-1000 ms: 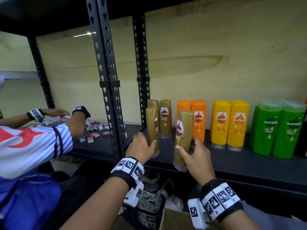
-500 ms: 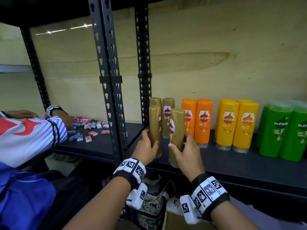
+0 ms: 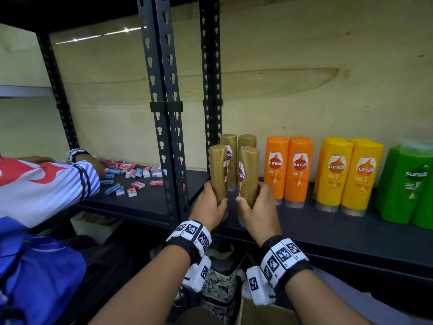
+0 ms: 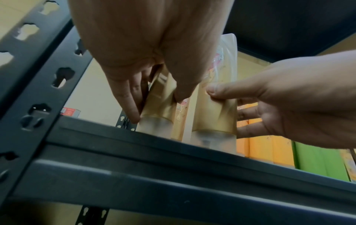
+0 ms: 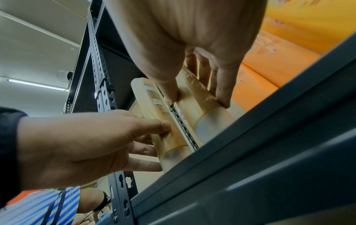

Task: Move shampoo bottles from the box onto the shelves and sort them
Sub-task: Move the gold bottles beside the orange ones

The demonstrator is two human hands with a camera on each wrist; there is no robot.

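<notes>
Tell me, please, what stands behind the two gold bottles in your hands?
Two more gold bottles stand upright behind the held pair, against the plywood wall. Their lower halves are covered by the front bottles.

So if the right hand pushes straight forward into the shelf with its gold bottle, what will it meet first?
Most likely the back gold bottle standing directly behind the front gold bottle that the right hand grips; the gap between them is unclear.
</notes>
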